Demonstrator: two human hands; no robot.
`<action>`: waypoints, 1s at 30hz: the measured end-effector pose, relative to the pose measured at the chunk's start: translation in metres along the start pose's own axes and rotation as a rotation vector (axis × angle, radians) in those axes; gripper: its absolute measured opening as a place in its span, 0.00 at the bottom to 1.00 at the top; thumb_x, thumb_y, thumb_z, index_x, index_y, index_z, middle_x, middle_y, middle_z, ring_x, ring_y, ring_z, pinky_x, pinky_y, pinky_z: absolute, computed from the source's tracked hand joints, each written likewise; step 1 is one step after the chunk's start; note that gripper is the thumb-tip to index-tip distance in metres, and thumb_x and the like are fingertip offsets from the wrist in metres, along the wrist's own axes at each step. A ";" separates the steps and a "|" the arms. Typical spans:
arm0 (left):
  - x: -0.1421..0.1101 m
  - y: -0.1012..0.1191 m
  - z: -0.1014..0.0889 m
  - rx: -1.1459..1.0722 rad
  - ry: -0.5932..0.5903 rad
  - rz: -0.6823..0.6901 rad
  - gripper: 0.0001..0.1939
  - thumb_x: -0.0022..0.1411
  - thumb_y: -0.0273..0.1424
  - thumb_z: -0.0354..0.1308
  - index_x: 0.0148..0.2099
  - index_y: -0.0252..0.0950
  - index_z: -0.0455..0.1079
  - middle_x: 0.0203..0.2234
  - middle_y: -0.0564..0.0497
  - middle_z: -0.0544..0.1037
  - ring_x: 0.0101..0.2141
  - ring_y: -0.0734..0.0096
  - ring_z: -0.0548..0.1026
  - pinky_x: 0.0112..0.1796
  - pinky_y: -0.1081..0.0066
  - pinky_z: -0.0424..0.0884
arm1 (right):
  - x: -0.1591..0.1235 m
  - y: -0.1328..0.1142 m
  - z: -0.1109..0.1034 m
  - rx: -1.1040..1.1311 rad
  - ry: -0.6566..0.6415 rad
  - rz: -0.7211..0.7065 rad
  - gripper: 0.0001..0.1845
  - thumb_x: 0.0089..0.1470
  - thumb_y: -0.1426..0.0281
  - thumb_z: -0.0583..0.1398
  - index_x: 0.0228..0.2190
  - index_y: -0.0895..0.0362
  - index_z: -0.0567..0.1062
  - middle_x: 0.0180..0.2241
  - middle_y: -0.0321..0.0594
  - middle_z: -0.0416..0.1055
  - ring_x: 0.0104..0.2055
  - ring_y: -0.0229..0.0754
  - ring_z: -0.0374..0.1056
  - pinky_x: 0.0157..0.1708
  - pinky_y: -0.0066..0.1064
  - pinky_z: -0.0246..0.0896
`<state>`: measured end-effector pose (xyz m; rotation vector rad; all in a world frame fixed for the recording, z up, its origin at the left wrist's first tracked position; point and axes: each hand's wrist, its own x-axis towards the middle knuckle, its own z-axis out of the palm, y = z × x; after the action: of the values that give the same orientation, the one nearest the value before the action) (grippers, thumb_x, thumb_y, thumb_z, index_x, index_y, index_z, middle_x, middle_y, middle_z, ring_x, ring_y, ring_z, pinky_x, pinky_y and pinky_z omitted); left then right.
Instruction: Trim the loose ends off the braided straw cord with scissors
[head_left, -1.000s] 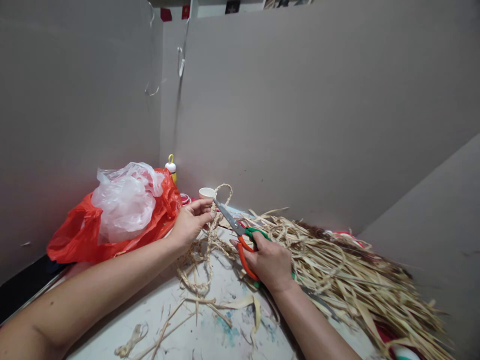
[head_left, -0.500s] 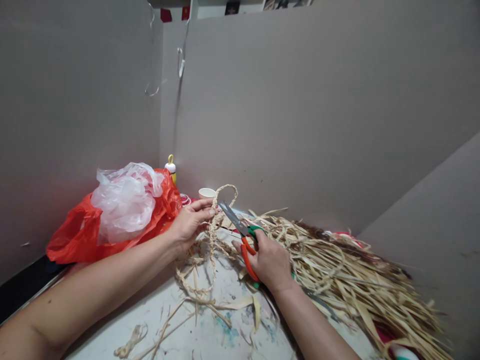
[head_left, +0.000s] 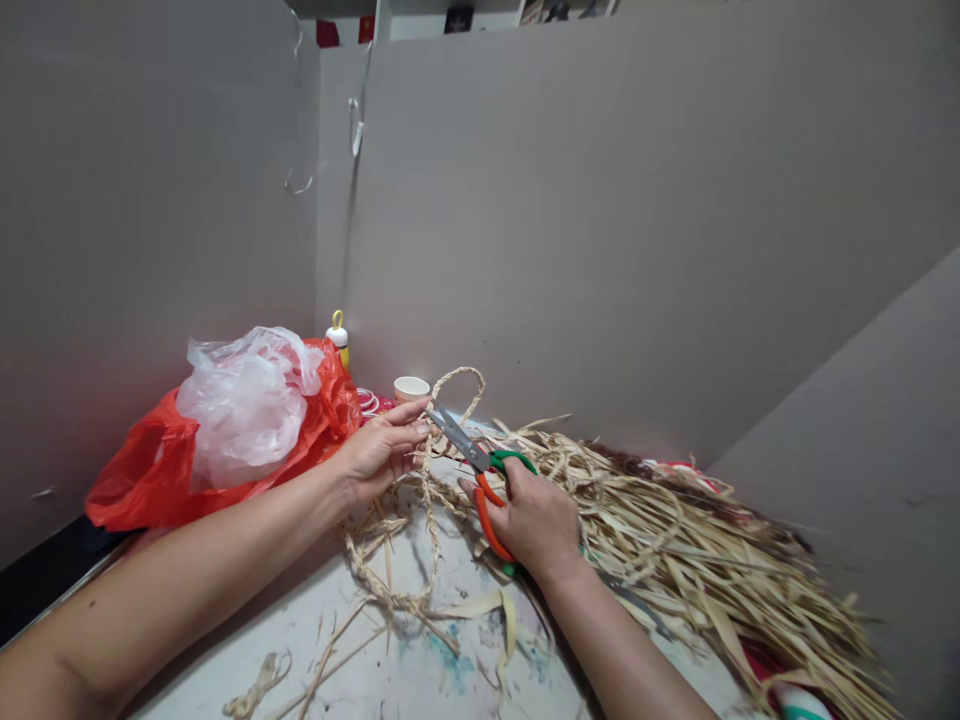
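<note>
My left hand (head_left: 386, 450) pinches a braided straw cord (head_left: 429, 490) between thumb and fingers. The cord arches in a loop above the fingertips, and its lower length hangs in loose coils onto the table (head_left: 420, 670). My right hand (head_left: 536, 515) grips scissors (head_left: 465, 445) with one orange and one green handle. Their blades point up and left, with the tips at the cord beside my left fingertips. Whether the blades touch the cord I cannot tell.
A big heap of dry straw strips (head_left: 697, 560) spreads over the right side. Red and white plastic bags (head_left: 251, 420) lie at left, near a yellow bottle (head_left: 338, 335) and a paper cup (head_left: 412, 388). Loose straw scraps (head_left: 259, 685) lie in front. Grey partitions (head_left: 600, 220) stand behind.
The scissor blades have shifted slightly left, their tips now at the cord by my left fingertips. The cord's upper loop leans a little farther right. Both hands keep their hold.
</note>
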<state>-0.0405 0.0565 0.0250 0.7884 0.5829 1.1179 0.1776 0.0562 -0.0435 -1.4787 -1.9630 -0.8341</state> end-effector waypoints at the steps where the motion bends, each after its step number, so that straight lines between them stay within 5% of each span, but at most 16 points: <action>1: 0.001 0.000 -0.001 0.003 0.008 0.002 0.25 0.53 0.17 0.58 0.53 0.36 0.69 0.33 0.48 0.75 0.24 0.79 0.72 0.25 0.77 0.66 | 0.000 0.000 -0.001 -0.011 0.006 0.002 0.16 0.53 0.54 0.54 0.28 0.55 0.69 0.19 0.37 0.69 0.22 0.41 0.65 0.24 0.29 0.42; 16: 0.003 -0.002 -0.004 0.049 0.039 0.039 0.23 0.50 0.19 0.61 0.50 0.35 0.72 0.32 0.49 0.77 0.24 0.80 0.72 0.24 0.78 0.65 | -0.003 0.006 0.003 0.064 0.147 0.092 0.22 0.53 0.51 0.54 0.25 0.56 0.71 0.14 0.35 0.66 0.17 0.37 0.62 0.21 0.28 0.45; 22: 0.005 -0.002 -0.006 0.076 0.061 0.076 0.23 0.49 0.20 0.63 0.49 0.38 0.73 0.33 0.49 0.77 0.26 0.78 0.72 0.26 0.76 0.66 | 0.000 0.001 -0.002 0.132 0.020 -0.038 0.16 0.53 0.56 0.54 0.30 0.56 0.68 0.21 0.37 0.69 0.23 0.40 0.66 0.24 0.29 0.49; 30: 0.002 -0.005 -0.002 0.219 0.107 0.184 0.23 0.45 0.25 0.68 0.46 0.37 0.75 0.32 0.51 0.77 0.28 0.80 0.71 0.27 0.78 0.63 | 0.002 -0.001 -0.003 0.059 -0.054 0.006 0.14 0.53 0.56 0.54 0.30 0.55 0.65 0.25 0.39 0.71 0.26 0.43 0.67 0.25 0.30 0.48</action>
<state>-0.0385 0.0574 0.0198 0.9907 0.7429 1.2848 0.1768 0.0548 -0.0405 -1.4865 -2.0034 -0.7340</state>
